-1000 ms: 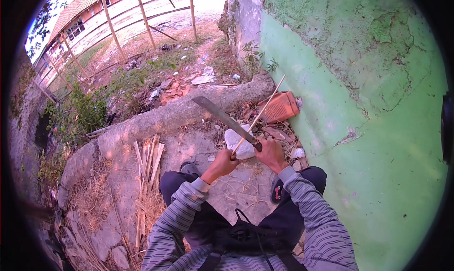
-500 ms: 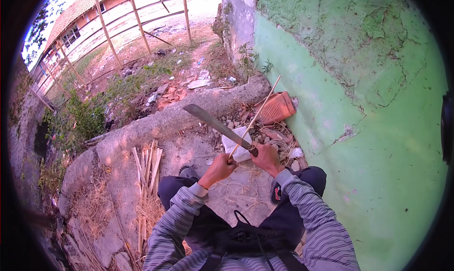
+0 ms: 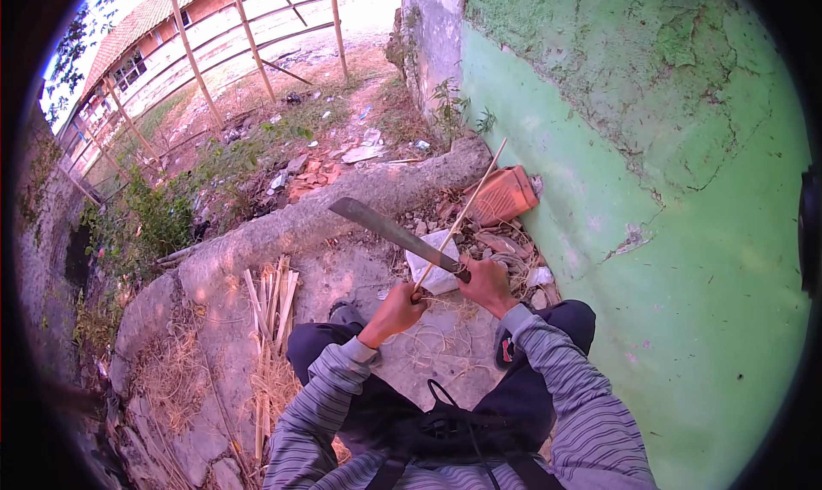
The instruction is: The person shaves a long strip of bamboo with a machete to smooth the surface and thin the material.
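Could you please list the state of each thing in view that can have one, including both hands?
left hand: closed around the thin stick's lower end
right hand: closed on the machete handle
machete: raised, blade lying against the stick
thin stick: held slanted, tip up
cut strips: lying bundled on the concrete
orange block: tilted against the green wall

**Packages and litter by the green wall**

No labels, signs or screens are seen. Pale scraps of litter (image 3: 364,152), possibly wrappers, are scattered left of the green wall (image 3: 685,259); their kind cannot be told.
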A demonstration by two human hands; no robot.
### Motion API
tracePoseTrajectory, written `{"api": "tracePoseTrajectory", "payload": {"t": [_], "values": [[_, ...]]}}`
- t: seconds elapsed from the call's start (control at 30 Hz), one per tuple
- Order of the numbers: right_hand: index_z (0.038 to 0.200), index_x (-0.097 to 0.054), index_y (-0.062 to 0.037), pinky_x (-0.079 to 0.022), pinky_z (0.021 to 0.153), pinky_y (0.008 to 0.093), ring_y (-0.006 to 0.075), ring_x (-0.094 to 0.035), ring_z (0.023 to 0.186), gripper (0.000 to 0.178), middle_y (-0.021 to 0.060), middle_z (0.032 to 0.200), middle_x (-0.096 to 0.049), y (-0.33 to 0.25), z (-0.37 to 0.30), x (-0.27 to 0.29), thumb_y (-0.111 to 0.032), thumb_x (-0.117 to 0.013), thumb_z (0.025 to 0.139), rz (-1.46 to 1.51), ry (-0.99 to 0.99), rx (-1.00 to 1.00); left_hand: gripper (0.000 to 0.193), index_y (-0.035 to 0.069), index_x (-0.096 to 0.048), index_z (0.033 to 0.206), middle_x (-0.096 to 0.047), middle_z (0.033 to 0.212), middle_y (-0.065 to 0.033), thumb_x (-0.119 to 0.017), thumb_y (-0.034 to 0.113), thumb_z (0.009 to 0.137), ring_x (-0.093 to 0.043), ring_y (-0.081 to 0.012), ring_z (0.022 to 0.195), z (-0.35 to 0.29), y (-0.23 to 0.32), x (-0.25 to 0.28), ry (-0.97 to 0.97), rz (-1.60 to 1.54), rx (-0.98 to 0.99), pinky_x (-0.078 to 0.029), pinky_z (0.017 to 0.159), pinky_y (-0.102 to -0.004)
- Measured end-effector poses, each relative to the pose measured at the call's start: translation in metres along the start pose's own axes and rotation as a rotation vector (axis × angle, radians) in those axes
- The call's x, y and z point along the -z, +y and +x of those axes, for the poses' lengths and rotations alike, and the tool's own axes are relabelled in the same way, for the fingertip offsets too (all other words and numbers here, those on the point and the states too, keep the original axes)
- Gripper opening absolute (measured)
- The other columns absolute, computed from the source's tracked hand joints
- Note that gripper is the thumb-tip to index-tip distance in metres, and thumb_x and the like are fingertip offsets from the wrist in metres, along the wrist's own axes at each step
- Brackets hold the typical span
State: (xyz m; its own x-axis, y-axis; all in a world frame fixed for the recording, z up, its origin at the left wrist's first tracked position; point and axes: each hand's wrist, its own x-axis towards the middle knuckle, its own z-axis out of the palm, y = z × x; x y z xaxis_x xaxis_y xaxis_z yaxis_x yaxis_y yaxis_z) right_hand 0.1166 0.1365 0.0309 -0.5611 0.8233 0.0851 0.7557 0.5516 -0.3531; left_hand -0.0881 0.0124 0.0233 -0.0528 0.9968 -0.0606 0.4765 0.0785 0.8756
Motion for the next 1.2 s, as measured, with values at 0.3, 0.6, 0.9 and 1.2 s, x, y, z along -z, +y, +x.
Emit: {"api": "tracePoseTrajectory", "payload": {"t": [0.3,0.6,0.9,1.2], "values": [[0.106,-0.073,-0.0125,-0.058,0.069,0.0507,0.0379,-0.072,0.078,0.030,0.0219,0.084,-0.072,0.027,0.014,-0.023,-0.028,-0.075,0.081,0.025,0.366,0.101,0.039,0.000,-0.039,0.073,-0.039,0.061,-0.0141,-0.073,0.014,0.087,-0.036,-0.0192,0.062,0.005,0.001,0.004,0.000,0.011,0.005,-0.036,0.055,-0.0447],[0.092,-0.075,-0.0047,-0.058,0.071,0.0502,0.0410,-0.072,0.076,0.025,0.0218,0.077,-0.071,0.079,0.053,0.008,-0.028,-0.074,0.081,0.091,0.434,-0.136,0.036,-0.002,-0.043,0.077,-0.038,0.062,-0.0159,-0.072,0.015,0.089,-0.035,-0.0217,0.062,-0.016,0.005,0.001,-0.027,0.014,-0.008,-0.038,0.058,-0.0448],[0.102,-0.073,-0.0132,-0.058,0.067,0.0502,0.0397,-0.072,0.071,0.027,0.0170,0.075,-0.072,0.020,-0.002,-0.015,-0.029,-0.076,0.081,0.062,0.156,0.120,0.040,-0.002,-0.052,0.083,-0.049,0.068,-0.0160,-0.066,0.032,0.099,-0.044,-0.0240,0.064,-0.023,0.007,0.017,-0.044,0.064,0.092,-0.041,0.061,-0.0458],[0.105,-0.072,-0.0146,-0.058,0.065,0.0521,0.0409,-0.072,0.072,0.031,0.0170,0.076,-0.072,-0.011,0.003,-0.010,-0.040,-0.075,0.088,0.126,0.103,0.102,0.043,0.001,-0.056,0.100,-0.057,0.077,-0.0128,-0.044,0.041,0.110,-0.057,-0.0232,0.069,-0.005,-0.017,0.018,0.052,-0.034,0.072,-0.046,0.064,-0.0453]]}}
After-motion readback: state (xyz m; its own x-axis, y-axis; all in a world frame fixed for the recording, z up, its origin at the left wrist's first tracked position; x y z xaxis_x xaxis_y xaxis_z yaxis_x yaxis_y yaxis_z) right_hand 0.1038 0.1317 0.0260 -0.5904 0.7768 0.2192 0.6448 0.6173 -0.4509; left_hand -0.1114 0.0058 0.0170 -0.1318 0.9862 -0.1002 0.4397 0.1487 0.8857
